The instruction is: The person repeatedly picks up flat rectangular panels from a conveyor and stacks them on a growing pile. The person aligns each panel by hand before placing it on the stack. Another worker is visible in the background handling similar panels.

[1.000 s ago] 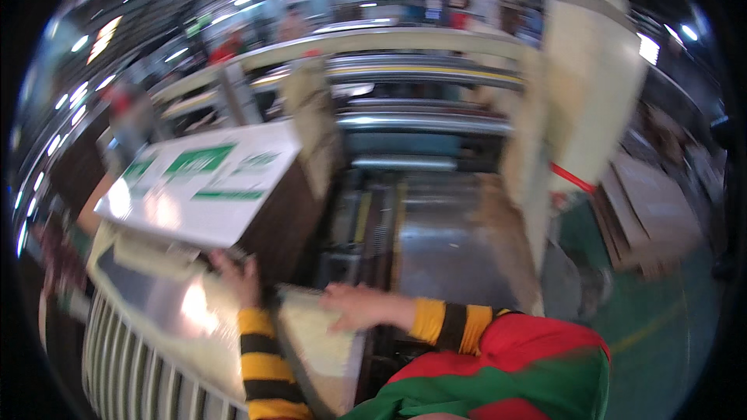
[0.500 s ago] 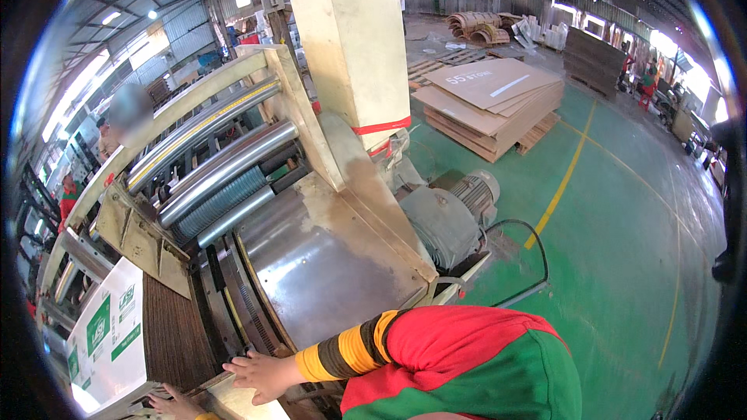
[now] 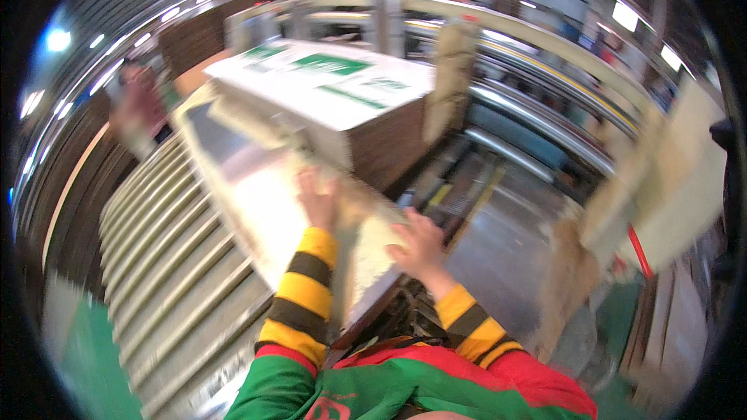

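A stack of cardboard sheets [image 3: 389, 144], white on top with green print, lies in the feed side of a large roller machine. My left hand [image 3: 317, 201] is over the shiny metal table [image 3: 249, 187] in front of the stack, fingers spread and holding nothing. Whether its palm touches the metal I cannot tell. My right hand [image 3: 419, 245] is at the table's right end, beside the dark slotted rails [image 3: 463, 187], its fingers apart and nothing in them. Neither hand touches the stack. Motion blurs the picture somewhat.
Metal rollers [image 3: 537, 128] cross the machine at the right, with a cream housing [image 3: 677, 171] beyond. A roller conveyor [image 3: 171, 257] runs along the left. Brown board stacks [image 3: 198, 43] stand farther back, and a person [image 3: 140, 105] is at the far left.
The view has swung left, bringing the conveyor and both my forearms into sight. My left hand, earlier by the stack's near edge, is now over the metal table. Both hands stay empty.
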The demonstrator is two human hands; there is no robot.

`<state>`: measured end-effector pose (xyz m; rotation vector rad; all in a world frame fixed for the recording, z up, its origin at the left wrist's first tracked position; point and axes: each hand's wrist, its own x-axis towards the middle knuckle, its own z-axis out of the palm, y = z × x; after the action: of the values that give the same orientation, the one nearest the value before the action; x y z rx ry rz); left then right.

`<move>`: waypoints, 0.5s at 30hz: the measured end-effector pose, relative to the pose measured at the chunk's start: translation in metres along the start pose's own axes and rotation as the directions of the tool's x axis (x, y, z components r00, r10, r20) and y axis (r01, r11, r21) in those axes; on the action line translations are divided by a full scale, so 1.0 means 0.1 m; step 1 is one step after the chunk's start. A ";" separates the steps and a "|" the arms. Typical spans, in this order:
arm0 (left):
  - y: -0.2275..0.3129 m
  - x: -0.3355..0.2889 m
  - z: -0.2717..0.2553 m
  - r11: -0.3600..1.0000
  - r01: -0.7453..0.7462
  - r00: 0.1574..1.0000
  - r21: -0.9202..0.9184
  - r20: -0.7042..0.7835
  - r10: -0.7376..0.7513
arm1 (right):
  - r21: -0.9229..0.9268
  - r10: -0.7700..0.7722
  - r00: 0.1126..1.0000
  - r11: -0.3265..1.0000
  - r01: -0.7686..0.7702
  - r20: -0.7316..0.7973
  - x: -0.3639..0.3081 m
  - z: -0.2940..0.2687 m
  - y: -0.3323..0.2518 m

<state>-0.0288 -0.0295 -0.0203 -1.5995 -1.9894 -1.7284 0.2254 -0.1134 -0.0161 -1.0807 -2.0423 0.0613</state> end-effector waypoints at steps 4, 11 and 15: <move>0.39 -0.18 0.04 0.999 0.002 0.994 -0.044 0.112 0.003 | -0.061 0.058 0.998 0.997 -0.058 0.008 0.11 0.05 0.35; 0.30 -0.13 -0.08 0.991 0.078 0.995 -0.106 0.072 -0.071 | -0.041 0.214 0.977 0.976 -0.213 0.010 0.19 0.06 0.18; 0.25 -0.02 -0.07 0.954 0.234 0.967 -0.187 0.143 -0.209 | -0.056 0.254 0.967 0.966 -0.254 -0.003 0.20 0.08 0.17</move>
<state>-0.0143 -0.0402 -0.0021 -1.6305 -2.1873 -2.0191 0.2255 -0.0862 -0.0156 -1.3744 -1.9081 0.1374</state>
